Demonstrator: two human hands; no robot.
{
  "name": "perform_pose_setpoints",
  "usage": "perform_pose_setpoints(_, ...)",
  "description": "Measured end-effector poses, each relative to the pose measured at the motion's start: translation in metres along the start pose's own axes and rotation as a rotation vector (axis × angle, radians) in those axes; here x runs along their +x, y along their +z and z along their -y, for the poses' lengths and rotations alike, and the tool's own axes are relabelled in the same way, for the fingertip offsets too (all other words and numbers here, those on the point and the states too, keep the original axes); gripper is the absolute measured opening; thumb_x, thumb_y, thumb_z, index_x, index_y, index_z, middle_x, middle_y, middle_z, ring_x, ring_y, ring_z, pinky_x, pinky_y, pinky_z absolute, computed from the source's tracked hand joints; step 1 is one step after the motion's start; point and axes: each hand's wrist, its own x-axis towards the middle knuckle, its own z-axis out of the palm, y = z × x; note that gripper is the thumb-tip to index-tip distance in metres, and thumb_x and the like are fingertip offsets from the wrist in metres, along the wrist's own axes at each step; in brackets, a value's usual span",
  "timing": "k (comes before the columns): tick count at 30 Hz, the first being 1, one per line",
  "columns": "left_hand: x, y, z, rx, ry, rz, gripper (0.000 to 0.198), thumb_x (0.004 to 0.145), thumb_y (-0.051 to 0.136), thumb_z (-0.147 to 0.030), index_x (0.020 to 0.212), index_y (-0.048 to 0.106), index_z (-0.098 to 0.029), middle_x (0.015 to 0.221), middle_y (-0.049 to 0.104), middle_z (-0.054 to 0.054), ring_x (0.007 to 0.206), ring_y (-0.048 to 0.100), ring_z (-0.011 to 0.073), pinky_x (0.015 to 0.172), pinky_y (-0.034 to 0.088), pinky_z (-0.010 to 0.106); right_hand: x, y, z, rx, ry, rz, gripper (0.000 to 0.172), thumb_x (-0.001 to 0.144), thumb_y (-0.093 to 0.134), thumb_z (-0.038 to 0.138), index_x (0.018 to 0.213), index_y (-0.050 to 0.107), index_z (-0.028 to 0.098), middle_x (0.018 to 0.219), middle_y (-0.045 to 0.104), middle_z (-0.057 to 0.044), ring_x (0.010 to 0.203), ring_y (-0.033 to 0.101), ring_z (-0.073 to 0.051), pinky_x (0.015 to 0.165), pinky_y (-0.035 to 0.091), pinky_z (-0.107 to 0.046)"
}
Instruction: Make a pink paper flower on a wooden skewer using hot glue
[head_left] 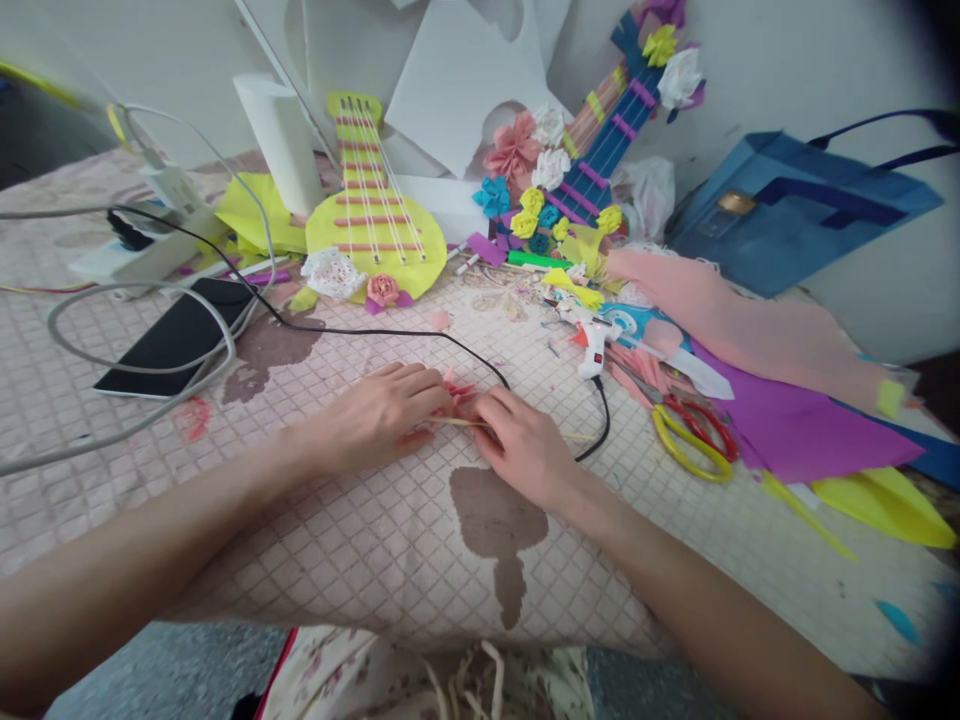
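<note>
Between my two hands is a small piece of pink crumpled paper, partly covered by the fingers. My left hand closes on its left side, fingers curled over it. From the right, my right hand pinches a thin wooden stick, which lies just in front of the paper and passes under the hand, its far end showing to the right. The fingertips are partly hidden. A white glue gun rests to the right, its black cord running close to my right hand.
Yellow-handled scissors lie right, near purple paper. At the back stand a yellow paper guitar, a blue one with paper flowers, and a blue bag. Left are a black tablet-like slab and a grey cable.
</note>
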Motion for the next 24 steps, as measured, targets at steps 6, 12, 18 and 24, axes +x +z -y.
perform_pose_setpoints(6,0.0012,0.0032,-0.005,0.047,-0.005,0.004,0.026,0.083,0.05,-0.009,0.108,0.054,-0.017,0.111,0.059,0.007,0.098,0.056,0.019,0.085,0.043,0.033,-0.0014,0.0012,-0.0021,-0.01,0.005,-0.007,0.005,0.086,0.047,0.015,0.086,0.048,0.02,0.092,0.056,-0.003,0.08,0.056,-0.015,0.063,0.043,-0.025)
perform_pose_setpoints(12,0.0024,0.0059,-0.0082,0.05,-0.043,-0.032,0.023,0.084,0.049,-0.01,0.104,0.056,-0.018,0.108,0.06,0.007,0.098,0.056,0.019,0.083,0.042,0.033,-0.0012,0.0005,-0.0018,0.0,0.013,-0.004,0.006,0.086,0.047,0.015,0.086,0.048,0.02,0.093,0.057,-0.004,0.079,0.055,-0.015,0.063,0.043,-0.025)
perform_pose_setpoints(18,0.0027,0.0073,-0.0102,0.028,-0.079,-0.037,0.02,0.086,0.047,-0.012,0.102,0.057,-0.017,0.102,0.061,0.007,0.095,0.057,0.0186,0.081,0.042,0.033,-0.0016,0.0006,-0.0024,0.004,0.013,0.003,0.006,0.086,0.047,0.015,0.086,0.048,0.02,0.092,0.056,-0.003,0.08,0.055,-0.015,0.063,0.043,-0.025)
perform_pose_setpoints(24,0.0008,0.0064,-0.0066,0.009,-0.095,-0.057,0.016,0.084,0.05,-0.015,0.098,0.056,-0.017,0.098,0.061,0.006,0.092,0.057,0.018,0.081,0.042,0.031,-0.0019,0.0023,-0.0039,0.017,0.012,-0.005,0.006,0.086,0.046,0.015,0.088,0.049,0.021,0.093,0.056,-0.004,0.082,0.056,-0.015,0.065,0.044,-0.026)
